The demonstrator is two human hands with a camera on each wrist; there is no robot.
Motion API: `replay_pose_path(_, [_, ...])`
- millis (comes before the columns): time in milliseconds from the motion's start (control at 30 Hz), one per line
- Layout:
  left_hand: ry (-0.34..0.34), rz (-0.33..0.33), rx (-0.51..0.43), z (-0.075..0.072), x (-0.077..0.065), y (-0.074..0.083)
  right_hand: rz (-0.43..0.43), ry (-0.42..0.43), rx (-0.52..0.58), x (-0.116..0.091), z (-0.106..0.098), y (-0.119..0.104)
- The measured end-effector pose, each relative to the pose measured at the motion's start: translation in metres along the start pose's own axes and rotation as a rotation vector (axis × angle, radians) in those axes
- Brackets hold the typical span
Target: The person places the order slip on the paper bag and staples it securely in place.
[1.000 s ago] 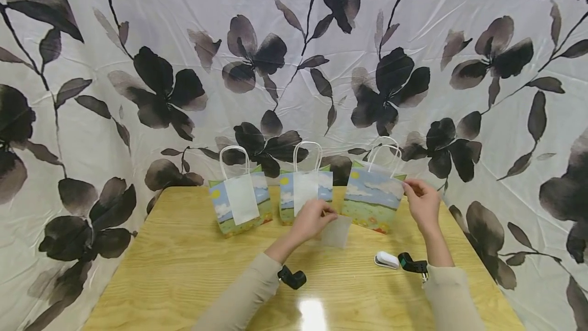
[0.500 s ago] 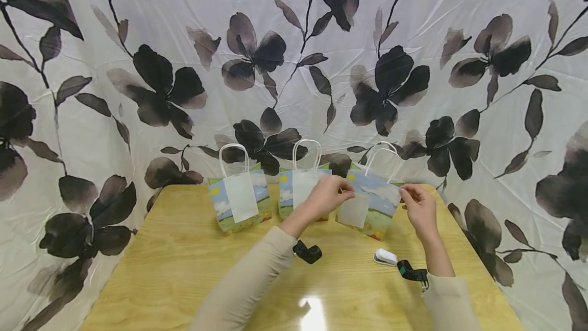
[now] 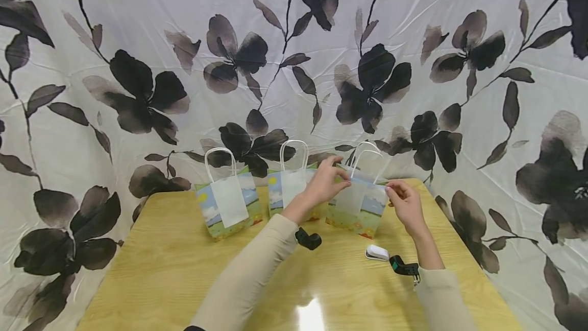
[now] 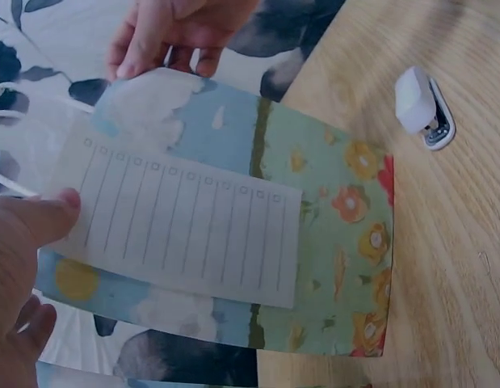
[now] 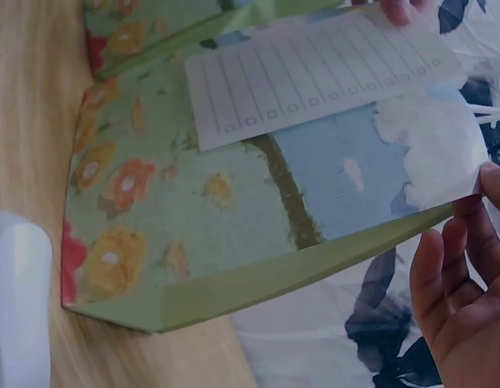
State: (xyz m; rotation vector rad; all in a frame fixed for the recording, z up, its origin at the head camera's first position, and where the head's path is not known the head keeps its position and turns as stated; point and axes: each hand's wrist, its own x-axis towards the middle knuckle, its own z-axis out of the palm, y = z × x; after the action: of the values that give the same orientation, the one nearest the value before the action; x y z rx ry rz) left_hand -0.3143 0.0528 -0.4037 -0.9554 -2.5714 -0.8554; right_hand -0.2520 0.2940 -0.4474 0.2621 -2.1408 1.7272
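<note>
My left hand [image 3: 321, 184] pinches the top of a lined checklist sheet [image 4: 185, 218], with the thumb on its face. The sheet lies flat over the front of the rightmost paper gift bag [image 3: 351, 222], its top end near the bag's rim. This bag has a painted sky, meadow and flowers, green side panels and white handles. At the bag's upper right corner, my right hand [image 3: 406, 206] pinches the rim between thumb and fingers. In the right wrist view the sheet [image 5: 314, 77] slants a little across the bag. The left hand's other fingers are partly hidden there.
Two matching bags, a left one [image 3: 253, 195] and a middle one [image 3: 274, 188], stand alongside, each with a white sheet on its front. A white stapler [image 3: 376, 252] lies on the wooden table [image 3: 161, 259] before the right bag. Behind hangs a floral cloth [image 3: 285, 86].
My left hand has carried the sheet up and right, from in front of the bags onto the right bag's face near its rim. The right hand keeps its hold on the corner.
</note>
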Motion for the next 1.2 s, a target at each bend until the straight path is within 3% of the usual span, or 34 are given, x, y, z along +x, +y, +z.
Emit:
replay_pose_path(133, [-0.042, 0.008, -0.04, 0.003, 0.003, -0.005, -0.027, -0.006, -0.036, -0.005, 0.007, -0.017])
replay_pose_path(300, [-0.041, 0.017, -0.029, 0.006, 0.006, -0.006, -0.039, 0.018, -0.151, -0.01, 0.014, -0.034])
replay_pose_path(400, [-0.027, 0.01, -0.029, 0.007, 0.007, -0.007, -0.016, 0.007, -0.159, -0.01, 0.018, -0.036])
replay_pose_path(633, [0.039, 0.02, -0.093, 0.013, 0.009, -0.009, -0.001, 0.014, -0.236, 0.011, 0.02, -0.001])
replay_pose_path(867, [0.057, 0.022, -0.177, 0.027, 0.005, -0.003, 0.02, 0.047, -0.337, 0.012, 0.023, 0.005])
replay_pose_path(1067, [0.116, -0.082, -0.25, 0.029, 0.005, -0.001, -0.054, 0.041, -0.353, 0.016, 0.026, 0.0])
replay_pose_path(1200, [0.109, -0.147, -0.277, 0.026, 0.004, -0.004, -0.069, 0.015, -0.343, 0.02, 0.028, 0.0])
